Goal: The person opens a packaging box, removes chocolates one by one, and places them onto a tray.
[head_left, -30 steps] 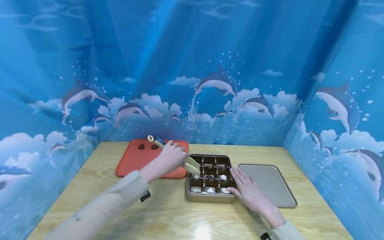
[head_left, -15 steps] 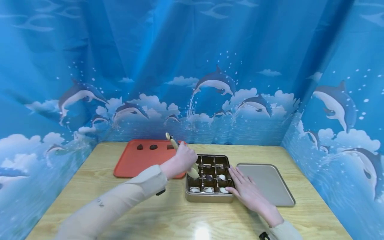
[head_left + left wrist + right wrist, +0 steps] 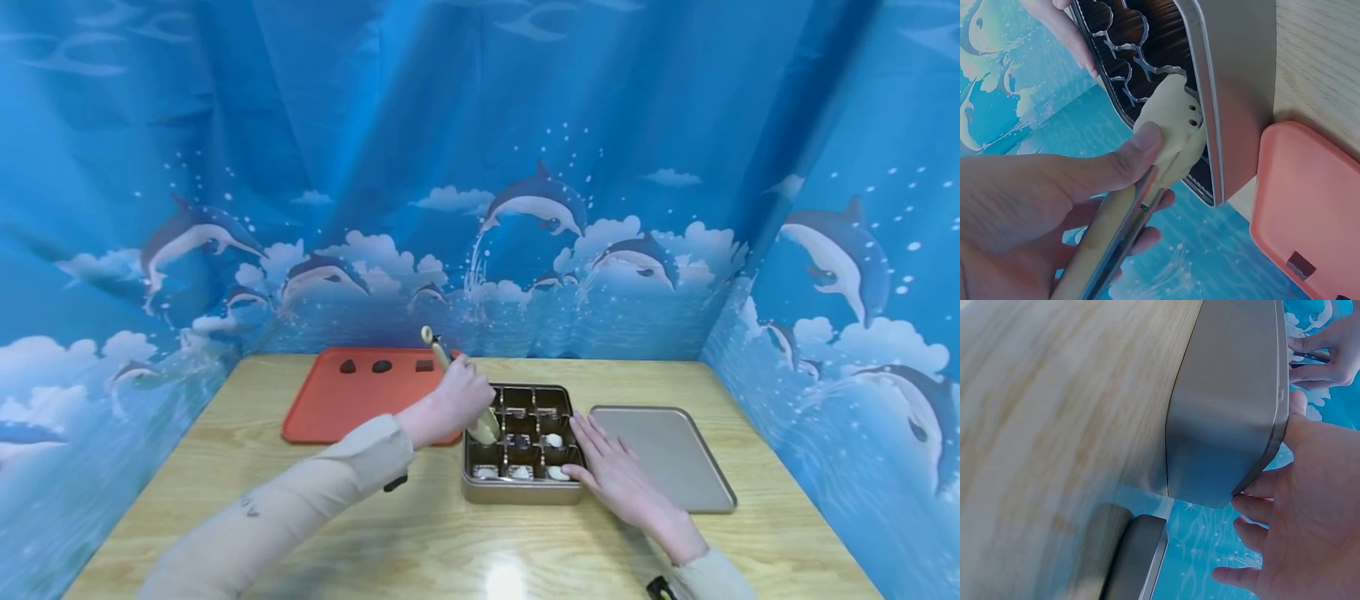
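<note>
My left hand [image 3: 453, 396] grips cream-coloured tongs [image 3: 1175, 122], thumb on one arm and fingers behind. Their tips reach down inside the left side of a metal tin [image 3: 522, 494], at the middle row; whether they pinch anything is hidden. A dark divided insert lines this tin. White pieces [image 3: 521, 472] lie in its front row, while a dark piece [image 3: 521, 442] and another white piece [image 3: 553, 440] sit in the middle row. With fingers extended, my right hand [image 3: 615, 471] rests against the tin's right rim [image 3: 1279, 419].
Left of the tin is a red tray [image 3: 330, 412] bearing a dark triangular piece [image 3: 348, 367], a dark oval piece [image 3: 382, 367] and a brown square piece [image 3: 424, 365]. A flat metal lid [image 3: 667, 458] lies to the right. A dolphin-print curtain surrounds the wooden table [image 3: 420, 533].
My left hand has moved right and the tongs stand steeper, tips lower in the tin. The brown square piece on the tray has come into view. My right hand stays at the rim.
</note>
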The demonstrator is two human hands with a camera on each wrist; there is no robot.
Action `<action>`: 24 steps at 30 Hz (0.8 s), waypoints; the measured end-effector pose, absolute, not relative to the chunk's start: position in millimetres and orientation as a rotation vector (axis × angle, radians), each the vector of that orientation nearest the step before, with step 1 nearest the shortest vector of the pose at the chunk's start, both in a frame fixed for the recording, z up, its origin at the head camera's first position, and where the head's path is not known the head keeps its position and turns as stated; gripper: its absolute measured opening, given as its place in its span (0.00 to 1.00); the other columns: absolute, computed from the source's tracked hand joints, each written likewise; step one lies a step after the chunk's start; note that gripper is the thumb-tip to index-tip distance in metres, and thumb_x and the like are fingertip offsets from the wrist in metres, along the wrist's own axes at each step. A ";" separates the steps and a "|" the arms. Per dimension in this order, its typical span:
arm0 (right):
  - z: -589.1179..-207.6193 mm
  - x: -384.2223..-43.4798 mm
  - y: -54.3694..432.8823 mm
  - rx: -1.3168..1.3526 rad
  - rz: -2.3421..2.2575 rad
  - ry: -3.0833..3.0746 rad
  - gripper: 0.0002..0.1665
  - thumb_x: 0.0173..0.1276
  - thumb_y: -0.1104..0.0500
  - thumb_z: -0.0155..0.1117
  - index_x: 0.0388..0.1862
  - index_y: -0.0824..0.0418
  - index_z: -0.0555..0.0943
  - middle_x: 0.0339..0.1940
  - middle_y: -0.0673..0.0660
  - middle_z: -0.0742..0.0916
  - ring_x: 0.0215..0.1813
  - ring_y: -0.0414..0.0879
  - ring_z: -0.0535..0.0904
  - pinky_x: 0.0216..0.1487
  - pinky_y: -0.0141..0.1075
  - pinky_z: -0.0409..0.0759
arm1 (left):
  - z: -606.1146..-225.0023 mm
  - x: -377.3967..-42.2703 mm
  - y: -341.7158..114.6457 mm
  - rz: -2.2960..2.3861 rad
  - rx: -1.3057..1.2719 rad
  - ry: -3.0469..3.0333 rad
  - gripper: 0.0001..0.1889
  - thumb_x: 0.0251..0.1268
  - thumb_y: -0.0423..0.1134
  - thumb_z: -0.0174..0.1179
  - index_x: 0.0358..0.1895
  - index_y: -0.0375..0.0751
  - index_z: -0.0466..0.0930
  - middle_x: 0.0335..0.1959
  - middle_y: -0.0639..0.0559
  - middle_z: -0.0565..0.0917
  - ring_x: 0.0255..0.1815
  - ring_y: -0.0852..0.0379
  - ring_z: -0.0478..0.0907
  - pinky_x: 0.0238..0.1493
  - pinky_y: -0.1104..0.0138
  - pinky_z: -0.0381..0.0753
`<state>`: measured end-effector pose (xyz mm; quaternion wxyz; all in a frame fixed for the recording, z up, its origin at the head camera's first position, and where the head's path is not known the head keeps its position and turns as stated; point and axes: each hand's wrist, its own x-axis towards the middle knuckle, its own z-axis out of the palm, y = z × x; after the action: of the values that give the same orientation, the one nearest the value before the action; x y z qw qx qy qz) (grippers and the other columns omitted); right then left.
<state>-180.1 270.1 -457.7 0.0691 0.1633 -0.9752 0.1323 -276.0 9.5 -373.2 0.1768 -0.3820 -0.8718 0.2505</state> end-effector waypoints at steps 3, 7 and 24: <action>-457.8 -180.3 268.9 0.500 0.397 -2.940 0.45 0.78 0.39 0.53 0.81 0.65 0.55 0.82 0.61 0.58 0.81 0.62 0.53 0.72 0.68 0.55 | -373.2 -274.8 3.0 0.695 -1.101 -2.424 0.12 0.43 0.53 0.79 0.29 0.56 0.88 0.28 0.60 0.86 0.30 0.56 0.77 0.39 0.64 0.68; -458.6 -180.8 268.1 0.504 0.393 -2.944 0.45 0.78 0.40 0.53 0.81 0.65 0.55 0.81 0.61 0.58 0.81 0.62 0.54 0.72 0.68 0.55 | -373.1 -273.1 -7.5 0.654 -1.125 -2.413 0.10 0.47 0.53 0.77 0.31 0.57 0.89 0.31 0.61 0.86 0.34 0.55 0.78 0.44 0.62 0.70; -456.9 -179.9 269.6 0.477 0.421 -2.939 0.45 0.78 0.41 0.55 0.81 0.66 0.56 0.82 0.61 0.58 0.81 0.63 0.52 0.73 0.67 0.54 | -381.5 -272.5 -53.5 0.368 -1.133 -2.286 0.22 0.49 0.58 0.72 0.50 0.64 0.88 0.41 0.62 0.87 0.39 0.54 0.78 0.41 0.63 0.70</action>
<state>-179.9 269.6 -456.9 0.0673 0.1583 -0.9752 0.1395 -272.5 -53.5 -381.5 0.2784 -0.4221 -0.8518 0.1371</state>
